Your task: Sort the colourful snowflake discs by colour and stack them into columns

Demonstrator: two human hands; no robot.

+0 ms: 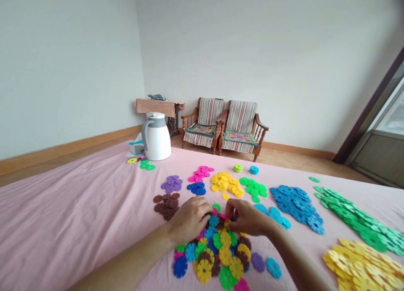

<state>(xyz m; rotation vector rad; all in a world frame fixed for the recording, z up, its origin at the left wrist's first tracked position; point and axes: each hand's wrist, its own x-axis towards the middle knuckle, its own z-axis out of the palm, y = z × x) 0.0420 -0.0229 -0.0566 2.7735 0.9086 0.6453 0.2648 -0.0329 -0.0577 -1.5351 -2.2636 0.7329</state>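
Observation:
A heap of mixed-colour plastic snowflake discs (225, 255) lies in front of me, with notched edges and holes in their centres. Over its far left side, my left hand (191, 217) has its fingers curled together, and whatever they hold is hidden. My right hand (246, 217) is closed with bent fingers at the heap's far right side. A pink disc (223, 216) shows at its fingertips, though I cannot tell whether it is gripped. Beside my left hand is a brown disc pile (166, 205). Light-blue discs (274, 215) lie beyond my right wrist.
Sorted piles include purple (172, 184), pink (201, 173), dark blue (196, 188), yellow (226, 183) and green (254, 188). Larger blue (296, 204), green (360, 217) and yellow (362, 263) piles spread rightward. A white jug (158, 139) stands at the pink cloth's (78, 211) far edge.

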